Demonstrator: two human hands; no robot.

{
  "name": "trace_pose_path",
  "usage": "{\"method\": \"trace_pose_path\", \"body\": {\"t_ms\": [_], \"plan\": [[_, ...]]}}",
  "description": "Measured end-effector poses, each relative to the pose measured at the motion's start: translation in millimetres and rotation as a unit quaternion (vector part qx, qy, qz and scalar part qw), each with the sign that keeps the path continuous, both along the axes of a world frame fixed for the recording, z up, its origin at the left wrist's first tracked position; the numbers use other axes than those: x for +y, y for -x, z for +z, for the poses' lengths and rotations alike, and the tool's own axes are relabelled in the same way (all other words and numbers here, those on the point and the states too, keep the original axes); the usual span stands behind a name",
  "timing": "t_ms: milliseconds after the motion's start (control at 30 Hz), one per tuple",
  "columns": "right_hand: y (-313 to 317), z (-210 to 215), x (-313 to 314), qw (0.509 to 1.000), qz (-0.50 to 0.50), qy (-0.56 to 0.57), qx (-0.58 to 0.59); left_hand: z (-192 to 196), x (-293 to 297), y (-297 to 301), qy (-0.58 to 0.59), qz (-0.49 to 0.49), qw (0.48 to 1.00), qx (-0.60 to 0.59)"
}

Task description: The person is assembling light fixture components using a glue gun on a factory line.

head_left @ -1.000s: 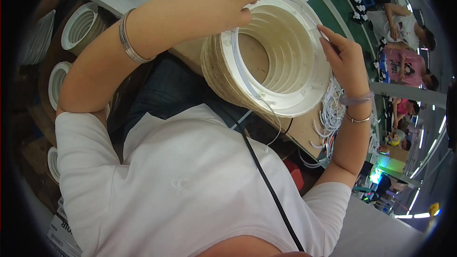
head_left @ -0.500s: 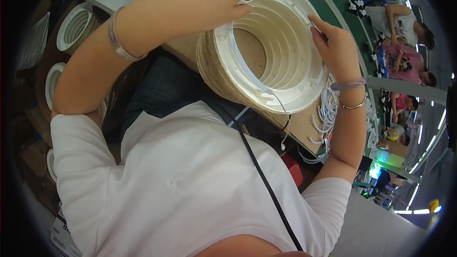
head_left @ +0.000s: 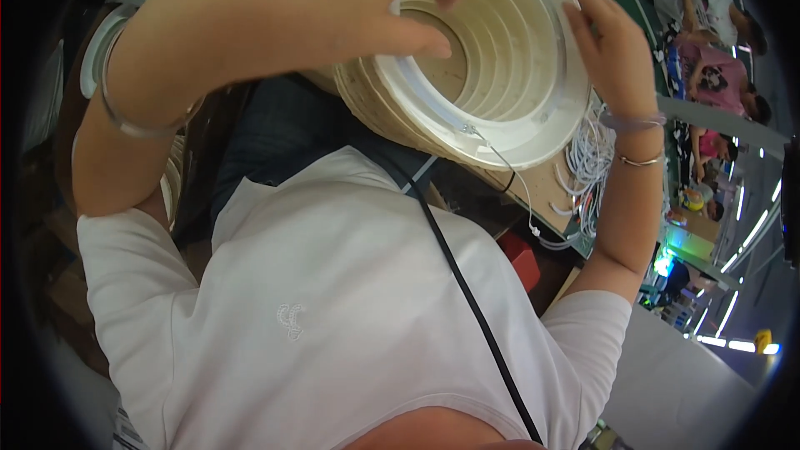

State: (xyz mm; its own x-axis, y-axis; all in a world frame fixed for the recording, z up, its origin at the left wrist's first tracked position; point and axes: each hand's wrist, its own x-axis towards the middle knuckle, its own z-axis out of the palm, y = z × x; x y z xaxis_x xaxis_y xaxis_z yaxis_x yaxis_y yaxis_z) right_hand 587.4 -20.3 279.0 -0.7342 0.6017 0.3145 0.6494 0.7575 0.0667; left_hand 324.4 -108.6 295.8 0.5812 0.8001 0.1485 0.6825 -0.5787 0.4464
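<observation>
Nearest the camera is the person's white short-sleeved shirt (head_left: 333, 325), crossed by a thin black cord (head_left: 467, 300). Above it, a stack of nested cream-white plastic rings (head_left: 492, 50) is held tilted, just above the brown counter (head_left: 542, 187). The left hand (head_left: 367, 0) curls its fingers (head_left: 417, 37) closed over the stack's near rim. The right hand (head_left: 612, 46) presses spread, open fingers (head_left: 583, 8) against the far rim. A thin white wire (head_left: 517, 175) dangles from the stack, towards a bundle of white cables (head_left: 587, 158) on the counter.
</observation>
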Motion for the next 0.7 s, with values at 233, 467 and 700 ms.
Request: {"method": "trace_pose_path", "body": {"t_ms": [233, 467, 700], "plan": [[-23, 18, -65, 0.989, 0.029, 0.147, 0.006, -39, -29, -17, -0.024, -0.14, 0.986, -0.085], [-32, 0, -88, 0.989, 0.028, 0.144, -0.029, -58, -31, -20, -0.083, -0.141, 0.983, -0.08], [-40, 4, -125, 0.976, 0.062, 0.162, 0.131, -61, -31, -24, -0.106, -0.136, 0.975, -0.14]]}}
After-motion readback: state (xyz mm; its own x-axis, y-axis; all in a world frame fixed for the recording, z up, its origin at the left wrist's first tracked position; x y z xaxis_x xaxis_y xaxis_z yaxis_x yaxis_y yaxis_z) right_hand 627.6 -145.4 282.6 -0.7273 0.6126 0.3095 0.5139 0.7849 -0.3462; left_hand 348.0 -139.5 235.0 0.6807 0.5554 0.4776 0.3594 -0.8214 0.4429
